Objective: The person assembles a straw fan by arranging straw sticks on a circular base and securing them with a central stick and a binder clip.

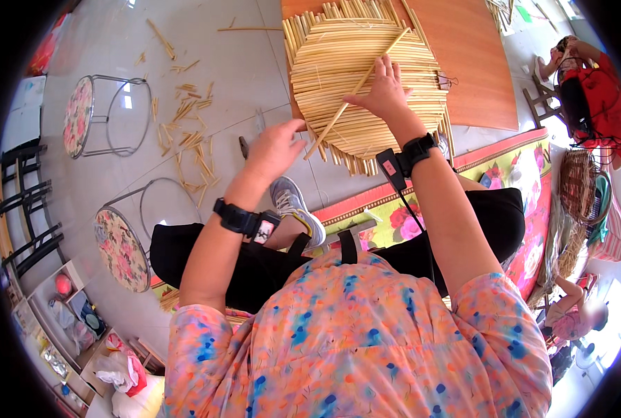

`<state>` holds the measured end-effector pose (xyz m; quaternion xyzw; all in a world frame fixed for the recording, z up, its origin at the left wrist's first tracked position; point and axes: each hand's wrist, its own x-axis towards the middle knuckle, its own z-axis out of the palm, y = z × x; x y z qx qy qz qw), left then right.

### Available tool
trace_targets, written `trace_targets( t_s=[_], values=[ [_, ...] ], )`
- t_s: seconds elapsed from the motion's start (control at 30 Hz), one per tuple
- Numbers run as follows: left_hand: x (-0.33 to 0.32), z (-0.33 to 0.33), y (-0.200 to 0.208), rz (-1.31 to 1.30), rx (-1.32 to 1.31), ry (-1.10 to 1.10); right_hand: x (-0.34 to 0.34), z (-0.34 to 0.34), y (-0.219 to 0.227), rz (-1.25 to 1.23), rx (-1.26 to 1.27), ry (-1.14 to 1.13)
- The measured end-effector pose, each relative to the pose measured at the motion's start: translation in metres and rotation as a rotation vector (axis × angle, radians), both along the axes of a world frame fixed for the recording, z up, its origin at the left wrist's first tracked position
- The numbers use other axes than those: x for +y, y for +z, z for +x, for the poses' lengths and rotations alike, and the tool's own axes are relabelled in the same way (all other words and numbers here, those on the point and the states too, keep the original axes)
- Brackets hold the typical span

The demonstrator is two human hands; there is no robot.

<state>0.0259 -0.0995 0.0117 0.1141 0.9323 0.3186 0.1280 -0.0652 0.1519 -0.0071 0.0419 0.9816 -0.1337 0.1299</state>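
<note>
A round-edged panel of pale straw-coloured stalks (pixel 366 59), laid side by side, lies over the near end of an orange-brown table. One loose stalk (pixel 335 118) rests slantwise across the panel, from its near left edge up to the far right. My right hand (pixel 387 92) lies on the panel with fingers stretched out, its thumb side against the slanting stalk. Left of the panel, close to the stalk's lower end, my left hand (pixel 274 148) hovers with its fingers apart and nothing visible in it. A metal binder clip (pixel 447 81) sits at the panel's right edge.
Cut stalk pieces (pixel 192 139) litter the tiled floor on the left. Two round stools with flowered seats (pixel 79 117) stand farther left. The orange-brown table (pixel 474 63) extends right beyond the panel. A wicker basket (pixel 576 184) and other people are at the right.
</note>
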Motion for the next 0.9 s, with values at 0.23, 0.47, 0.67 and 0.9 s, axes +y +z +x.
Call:
trace_targets(
  t_s=[0.23,0.47,0.67,0.9],
  values=[
    [-0.089,-0.029,0.059,0.036,0.047,0.169,0.001,0.0,0.004,0.002,-0.016,-0.012],
    [-0.151,-0.035,0.064,0.152,0.032,0.434,-0.003,0.0,0.012,-0.016,-0.051,-0.02],
    [-0.137,-0.048,0.069,0.158,0.056,0.428,-0.003,0.001,0.015,-0.019,-0.061,-0.037],
    [-0.132,-0.047,0.071,0.125,0.049,0.419,-0.004,0.002,0.014,-0.009,-0.05,-0.027]
  ],
)
